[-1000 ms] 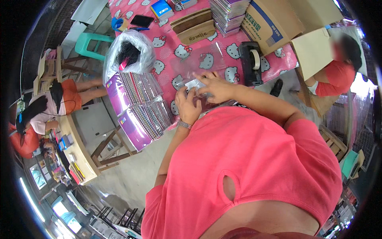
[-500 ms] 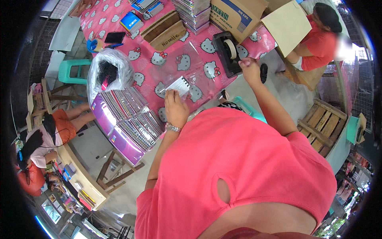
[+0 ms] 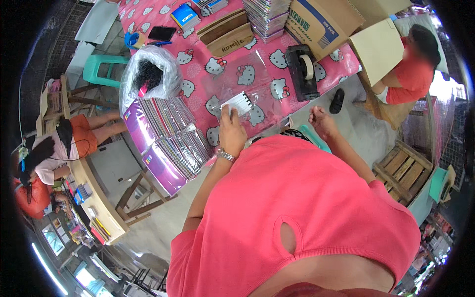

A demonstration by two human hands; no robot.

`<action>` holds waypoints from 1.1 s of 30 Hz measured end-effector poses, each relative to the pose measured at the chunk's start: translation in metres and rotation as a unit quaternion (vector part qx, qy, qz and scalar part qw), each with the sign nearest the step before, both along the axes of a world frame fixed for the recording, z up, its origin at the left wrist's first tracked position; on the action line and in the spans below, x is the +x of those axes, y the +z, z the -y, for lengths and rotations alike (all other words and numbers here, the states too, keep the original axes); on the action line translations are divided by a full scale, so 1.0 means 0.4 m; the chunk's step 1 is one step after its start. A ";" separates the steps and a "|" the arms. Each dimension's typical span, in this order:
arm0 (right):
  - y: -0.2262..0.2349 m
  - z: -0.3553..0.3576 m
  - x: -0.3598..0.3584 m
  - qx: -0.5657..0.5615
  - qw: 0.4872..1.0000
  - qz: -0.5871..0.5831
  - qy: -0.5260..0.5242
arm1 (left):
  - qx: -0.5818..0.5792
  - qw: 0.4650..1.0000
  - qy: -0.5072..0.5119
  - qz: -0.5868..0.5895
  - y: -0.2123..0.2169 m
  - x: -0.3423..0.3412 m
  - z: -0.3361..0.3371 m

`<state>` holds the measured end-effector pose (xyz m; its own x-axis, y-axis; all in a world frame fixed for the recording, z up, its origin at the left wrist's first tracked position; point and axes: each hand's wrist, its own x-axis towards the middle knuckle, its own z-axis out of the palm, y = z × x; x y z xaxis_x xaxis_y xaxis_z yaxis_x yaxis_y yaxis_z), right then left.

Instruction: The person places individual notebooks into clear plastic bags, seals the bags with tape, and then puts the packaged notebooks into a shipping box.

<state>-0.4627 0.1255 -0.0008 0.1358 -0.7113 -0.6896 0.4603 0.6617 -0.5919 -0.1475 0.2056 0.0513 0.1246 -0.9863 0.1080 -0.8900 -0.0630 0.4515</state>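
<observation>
My left hand [image 3: 231, 131] rests its outstretched fingers on the near left edge of a small white spiral notepad [image 3: 239, 103]. The notepad lies on a clear plastic sheet or bag [image 3: 264, 94] on the pink table. Off the table's near edge, my right hand [image 3: 322, 122] is raised with its fingers curled in; anything between them is too small or hidden to make out. The black tape dispenser [image 3: 302, 74], with a roll of tape in it, stands on the table just beyond my right hand.
Shrink-wrapped spiral notebooks [image 3: 168, 138] lie left of my left hand, below a plastic bag [image 3: 151, 74] with dark contents. A wooden box [image 3: 225, 37], a notebook stack [image 3: 267, 17] and a cardboard carton [image 3: 321, 27] stand farther back. A person [image 3: 413, 74] sits at right.
My right hand has drawn back from beside the tape dispenser toward my body. My left hand stays on the notepad. The whole view has shifted, with table things now farther right.
</observation>
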 end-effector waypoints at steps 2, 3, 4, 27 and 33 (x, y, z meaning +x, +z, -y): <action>-0.093 0.033 0.000 0.026 0.988 0.112 0.105 | -0.012 1.000 -0.001 -0.001 -0.003 -0.008 0.003; -0.101 0.050 0.016 0.054 0.951 0.225 0.205 | -0.012 1.000 -0.002 -0.001 -0.003 -0.009 0.004; -0.118 0.051 0.054 0.053 0.944 0.210 0.247 | -0.011 1.000 -0.003 -0.002 -0.003 -0.010 0.005; 0.196 0.266 0.409 -0.599 0.462 -0.357 0.549 | -0.053 0.991 0.089 -0.086 0.003 -0.025 0.001; 0.209 0.168 0.472 -0.771 0.395 -0.209 0.454 | -0.087 0.973 0.136 -0.167 0.002 -0.025 0.022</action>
<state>-0.2738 0.0582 0.0829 0.9208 -0.1194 0.3712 0.0961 -0.8531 -0.5129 -0.1573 0.1970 0.0523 0.4358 -0.8819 0.1800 -0.6533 -0.1724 0.7373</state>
